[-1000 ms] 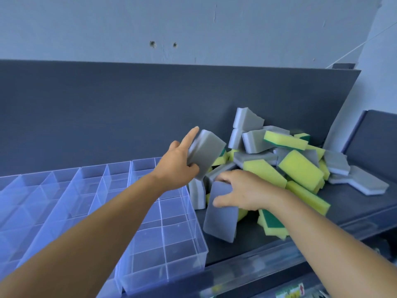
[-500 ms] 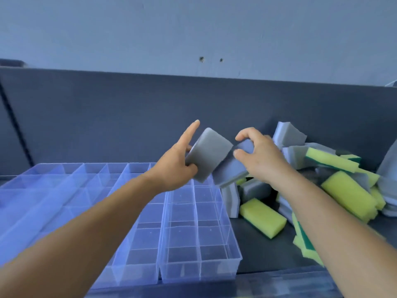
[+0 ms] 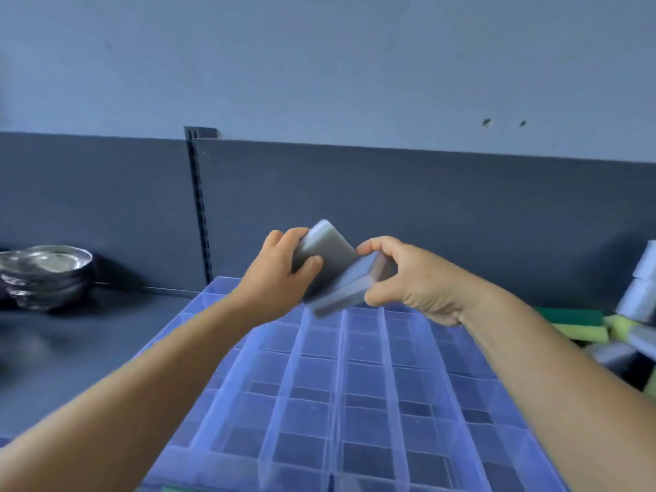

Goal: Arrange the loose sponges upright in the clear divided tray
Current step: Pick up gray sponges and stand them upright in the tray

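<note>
Dark grey surface (image 3: 88,335) under a pale wall, steel bowls (image 3: 46,271) at 9 o'clock, loose sponges (image 3: 582,324) at 3. Left hand (image 3: 275,282) and right hand (image 3: 411,278) each grasp a grey sponge (image 3: 328,252), the other one (image 3: 349,289) touching it, above the clear divided tray (image 3: 355,403).

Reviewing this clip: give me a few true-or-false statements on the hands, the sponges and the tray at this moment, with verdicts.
1. Each hand holds a grey sponge. True: the left hand grips one grey sponge, the right hand the other grey sponge.
2. The two held sponges are far apart. False: they meet above the tray.
3. The clear divided tray already holds upright sponges. False: the visible compartments are empty.
4. Metal bowls sit at the left. True.
5. The yellow sponges lie left of the tray. False: they lie to its right.
</note>
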The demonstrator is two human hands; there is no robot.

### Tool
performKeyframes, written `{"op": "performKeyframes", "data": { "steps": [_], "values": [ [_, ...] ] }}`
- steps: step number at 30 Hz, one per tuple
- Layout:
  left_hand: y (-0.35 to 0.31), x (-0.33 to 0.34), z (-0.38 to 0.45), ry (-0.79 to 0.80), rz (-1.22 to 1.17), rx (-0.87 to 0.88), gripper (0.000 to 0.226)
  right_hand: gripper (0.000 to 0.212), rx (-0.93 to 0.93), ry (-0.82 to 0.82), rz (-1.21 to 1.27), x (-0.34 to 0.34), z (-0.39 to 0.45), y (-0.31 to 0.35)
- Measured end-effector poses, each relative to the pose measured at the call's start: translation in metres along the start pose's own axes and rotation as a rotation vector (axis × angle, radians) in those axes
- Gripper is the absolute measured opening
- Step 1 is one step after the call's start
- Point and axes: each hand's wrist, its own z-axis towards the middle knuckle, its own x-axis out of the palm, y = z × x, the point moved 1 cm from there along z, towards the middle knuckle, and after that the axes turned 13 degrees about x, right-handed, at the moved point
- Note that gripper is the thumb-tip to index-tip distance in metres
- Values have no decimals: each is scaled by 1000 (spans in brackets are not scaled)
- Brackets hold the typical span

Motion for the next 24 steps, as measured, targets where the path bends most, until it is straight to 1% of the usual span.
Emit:
{"op": "performKeyframes", "data": {
  "steps": [2,4,7,10,13,16,18,21,24],
  "values": [
    [32,-23,-3,6,-33,-27,30,59,-20,-49,-74,27,18,15],
    [64,-42,-5,8,-77,-53,24,55,-49,-81,-103,54,35,30],
    [105,-65,-7,8,-70,-97,22,43,-103,-104,-85,87,59,48],
    [133,-81,-10,16,-126,-138,23,32,-118,-176,-136,111,79,60],
    [151,-92,-11,14,-140,-132,31,24,-119,-326,-164,126,96,66],
    [165,-99,-9,12,-130,-142,59,21,-108,-448,-138,132,110,68],
    [175,-101,-6,18,-85,-139,68,19,-131,-492,-137,134,119,70],
    [188,-104,0,30,-64,-145,61,17,-172,-564,-208,135,133,72],
    [200,-102,4,29,-69,-155,55,17,-154,-594,-259,136,148,68]
  ]
}}
